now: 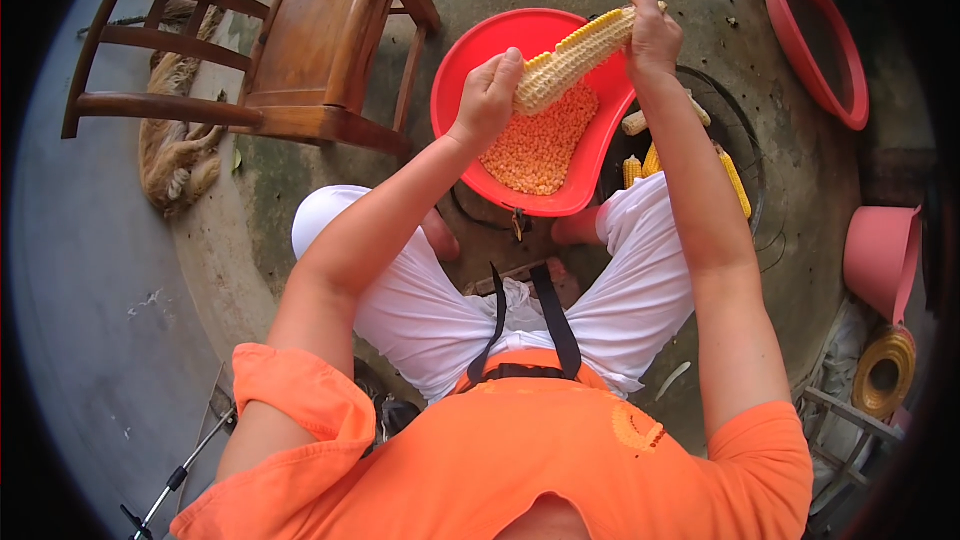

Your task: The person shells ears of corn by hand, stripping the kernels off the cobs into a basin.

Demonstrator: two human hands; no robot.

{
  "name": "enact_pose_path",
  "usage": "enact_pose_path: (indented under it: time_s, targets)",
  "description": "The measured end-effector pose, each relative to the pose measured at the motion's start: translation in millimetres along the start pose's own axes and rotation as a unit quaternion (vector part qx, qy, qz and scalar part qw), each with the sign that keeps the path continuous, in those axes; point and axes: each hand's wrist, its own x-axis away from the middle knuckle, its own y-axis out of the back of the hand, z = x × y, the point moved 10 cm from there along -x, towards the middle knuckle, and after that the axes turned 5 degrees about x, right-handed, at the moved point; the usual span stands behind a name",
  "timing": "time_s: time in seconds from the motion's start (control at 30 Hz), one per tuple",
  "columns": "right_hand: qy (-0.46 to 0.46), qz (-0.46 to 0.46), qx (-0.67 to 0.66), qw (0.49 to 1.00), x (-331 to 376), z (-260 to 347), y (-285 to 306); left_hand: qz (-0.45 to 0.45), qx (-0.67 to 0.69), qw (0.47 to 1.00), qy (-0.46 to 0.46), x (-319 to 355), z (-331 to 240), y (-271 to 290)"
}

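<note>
Both my hands hold a large corn cob [575,62] above the red basin [470,50]. Most of the cob's face is pale and bare, with a strip of yellow kernels along its upper edge. My left hand [485,102] is closed round the lower left end, thumb on top. At the raised right end, my right hand [655,40] grips the tip. Loose orange-yellow corn kernels [540,150] lie heaped in the basin. Right of the basin, partly behind my right forearm, are whole yellow corn ears [735,185] and a stripped cob [636,123].
A wooden chair [310,40] stands at the left, with a tan dog [175,130] lying behind it. A shallow red tub [855,90] is at the far right, above a pink bucket [875,255]. My knees flank the basin. A thin metal pole [180,475] is at lower left.
</note>
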Motion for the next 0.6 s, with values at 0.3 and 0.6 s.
enact_pose_path:
  time_s: [0.3, 0.6]
  targets:
    - [-0.129, 0.028, -0.008, 0.991, -6, -39, -4, 0.076, -0.107, 0.987, -0.096, 9, -31, -27]
    - [-0.051, 0.004, -0.009, 0.999, 3, -4, -4, 0.142, -0.083, 0.982, 0.092, 4, 9, -28]
